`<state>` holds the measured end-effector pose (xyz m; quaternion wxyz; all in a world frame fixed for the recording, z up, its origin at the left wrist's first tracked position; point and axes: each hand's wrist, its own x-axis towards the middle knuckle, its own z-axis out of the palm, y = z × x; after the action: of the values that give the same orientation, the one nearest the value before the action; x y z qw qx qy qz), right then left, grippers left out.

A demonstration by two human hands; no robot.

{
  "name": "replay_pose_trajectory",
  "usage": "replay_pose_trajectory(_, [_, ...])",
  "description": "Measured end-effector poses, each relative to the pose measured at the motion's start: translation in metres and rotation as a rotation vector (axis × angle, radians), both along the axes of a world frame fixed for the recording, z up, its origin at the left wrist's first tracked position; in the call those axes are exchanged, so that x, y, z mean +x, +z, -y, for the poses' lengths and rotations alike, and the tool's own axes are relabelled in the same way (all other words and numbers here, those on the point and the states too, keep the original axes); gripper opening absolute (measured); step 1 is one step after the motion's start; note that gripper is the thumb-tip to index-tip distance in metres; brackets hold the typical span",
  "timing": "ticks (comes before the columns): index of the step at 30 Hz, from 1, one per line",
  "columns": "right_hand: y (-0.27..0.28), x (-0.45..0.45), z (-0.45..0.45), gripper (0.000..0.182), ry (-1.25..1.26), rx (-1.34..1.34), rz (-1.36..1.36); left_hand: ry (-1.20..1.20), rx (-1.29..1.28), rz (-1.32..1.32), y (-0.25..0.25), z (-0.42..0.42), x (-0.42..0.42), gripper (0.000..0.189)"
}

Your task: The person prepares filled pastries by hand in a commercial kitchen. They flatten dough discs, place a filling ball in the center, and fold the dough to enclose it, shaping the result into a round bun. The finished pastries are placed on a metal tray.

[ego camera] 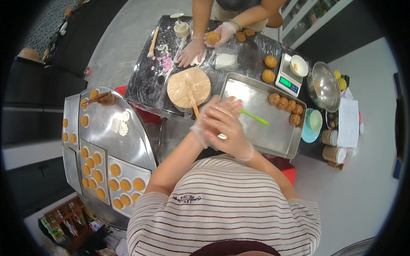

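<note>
My left hand [205, 123] and my right hand [228, 128], both in clear plastic gloves, are cupped one against the other in front of my body. The right lies over the left. Whether anything is between the palms is hidden. They are above the near left corner of a metal baking tray [256, 137]. A green-handled utensil [254, 116] lies in that tray, its other end hidden by my fingers. Several brown filling balls [282, 103] line the tray's right side. Left of my hands is a round wooden board [179, 88] with a wooden rolling pin [191, 96] on it.
Across the table, a co-worker's gloved hand [221, 35] holds a dough ball [212, 37]; the other [192, 52] presses the film-covered tabletop. A digital scale [285, 76], steel bowl [325, 86] and jars [330, 137] stand right. Trays of mooncakes [125, 185] lie on a round metal table [105, 134] at left.
</note>
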<state>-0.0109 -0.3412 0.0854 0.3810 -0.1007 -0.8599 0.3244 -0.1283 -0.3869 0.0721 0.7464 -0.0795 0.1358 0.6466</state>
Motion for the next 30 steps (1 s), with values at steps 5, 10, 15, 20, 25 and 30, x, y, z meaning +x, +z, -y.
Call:
replay_pose_trajectory(5, [-0.028, -0.027, -0.012, 0.026, -0.247, -0.459, -0.034, -0.193, 0.134, 0.170, -0.039, 0.004, -0.036, 0.054])
replay_pose_trajectory(10, [-0.028, -0.051, 0.014, 0.023, -0.394, -0.348, 0.020, -0.186, -0.110, -0.053, -0.059, -0.005, -0.030, 0.070])
replay_pose_trajectory(15, [-0.065, -0.006, -0.032, 0.029, -0.488, -1.561, -0.063, -0.665, 0.239, -1.228, -0.035, 0.014, -0.089, 0.061])
replay_pose_trajectory(20, [-0.095, 0.025, -0.023, 0.030, -0.459, -1.795, -0.395, -0.512, 0.702, -2.847, -0.117, 0.004, -0.124, 0.052])
replay_pose_trajectory(25, [-0.085, 0.006, -0.012, 0.029, -0.557, -1.467, -0.208, -0.201, 0.870, -2.706, -0.096, -0.018, -0.135, 0.030])
replay_pose_trajectory(30, [-0.118, -0.063, -0.012, 0.032, -0.632, -0.833, 0.166, -0.247, 0.291, -2.319, -0.014, -0.047, -0.196, 0.027])
